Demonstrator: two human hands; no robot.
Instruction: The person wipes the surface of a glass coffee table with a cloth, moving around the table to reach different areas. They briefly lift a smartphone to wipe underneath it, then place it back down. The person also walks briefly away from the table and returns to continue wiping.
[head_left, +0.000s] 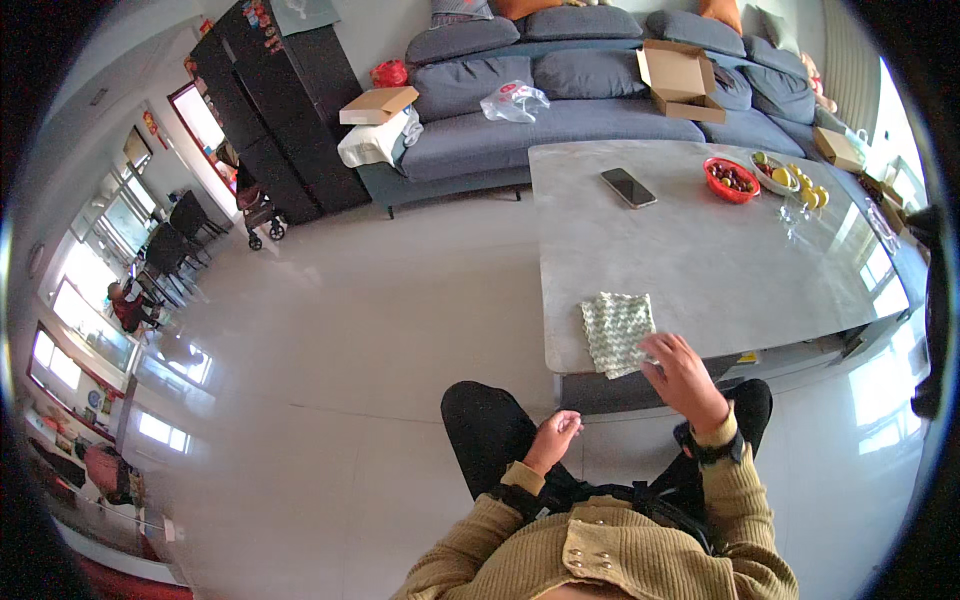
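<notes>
A folded green-and-white checked cloth (618, 330) lies flat at the near left corner of the grey coffee table (705, 255). Over the cloth's right edge is my right hand (679, 375), its fingers spread and slightly bent; whether the fingertips touch the cloth cannot be told. My left hand (553, 441) is above my left thigh, short of the table edge, with its fingers curled in and nothing visible in them. Farther back on the table lies a dark smartphone (628, 187).
A red basket of dark fruit (731, 180) and a bowl of yellow fruit (777, 174) stand at the table's far right. Beyond is a grey sofa (465, 146) with open cardboard box (679, 79) and plastic bag (515, 102). A person (131, 307) sits far left.
</notes>
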